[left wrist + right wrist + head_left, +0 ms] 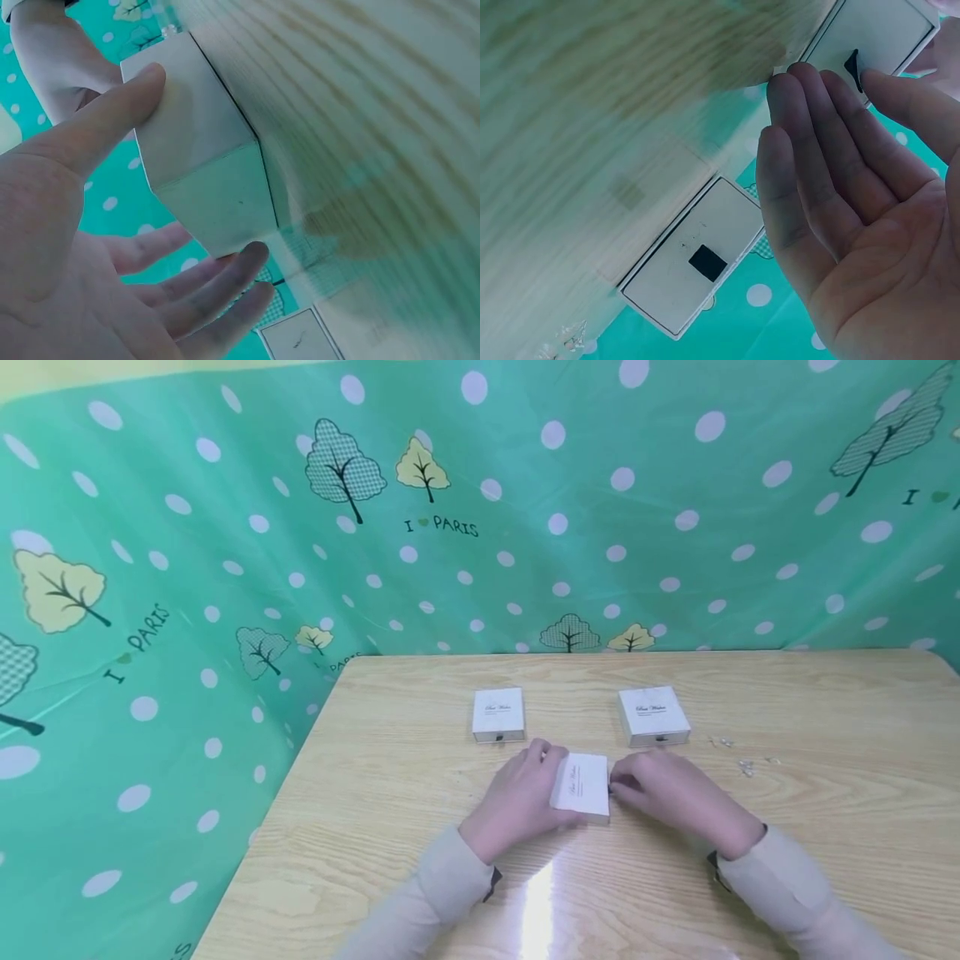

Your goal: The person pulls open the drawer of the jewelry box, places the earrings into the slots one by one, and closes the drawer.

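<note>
A small white drawer-style box (583, 783) with printed lettering lies on the table between the two hands. My left hand (519, 792) grips it from the left, thumb along the near side and fingers at the far side. In the left wrist view the thumb presses one face of the white box (199, 124). At the box's right end, my right hand (663, 792) has thumb and index fingertip on either side of a black ribbon pull tab (853, 67), pinching it. The other fingers of that hand extend beside the box, fairly straight.
Two similar white boxes stand farther back, one at the left (498, 712) and one at the right (652, 714), black tabs facing forward. Several small shiny pieces (746, 766) lie on the wooden table (847, 827) at the right. A green dotted cloth (480, 568) hangs behind.
</note>
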The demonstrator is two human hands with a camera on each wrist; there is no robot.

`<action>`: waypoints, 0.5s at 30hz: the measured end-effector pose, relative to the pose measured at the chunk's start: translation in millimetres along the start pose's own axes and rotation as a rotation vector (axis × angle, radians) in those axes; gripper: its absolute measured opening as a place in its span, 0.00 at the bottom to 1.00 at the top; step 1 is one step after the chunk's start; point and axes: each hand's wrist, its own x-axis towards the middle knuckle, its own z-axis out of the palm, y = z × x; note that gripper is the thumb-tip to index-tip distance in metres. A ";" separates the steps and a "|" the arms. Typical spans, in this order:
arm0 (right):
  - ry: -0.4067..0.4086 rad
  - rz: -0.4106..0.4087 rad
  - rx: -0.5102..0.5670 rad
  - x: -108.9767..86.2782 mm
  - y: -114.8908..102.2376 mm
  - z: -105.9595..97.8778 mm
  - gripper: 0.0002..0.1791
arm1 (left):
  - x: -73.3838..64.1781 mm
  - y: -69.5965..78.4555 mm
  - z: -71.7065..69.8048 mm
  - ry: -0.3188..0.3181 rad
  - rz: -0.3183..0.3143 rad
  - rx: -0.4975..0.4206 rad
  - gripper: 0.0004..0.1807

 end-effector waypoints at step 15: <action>-0.018 -0.038 -0.005 1.9 2.3 2.4 0.13 | -1.0 5.5 -4.5 -0.001 -0.030 0.086 0.52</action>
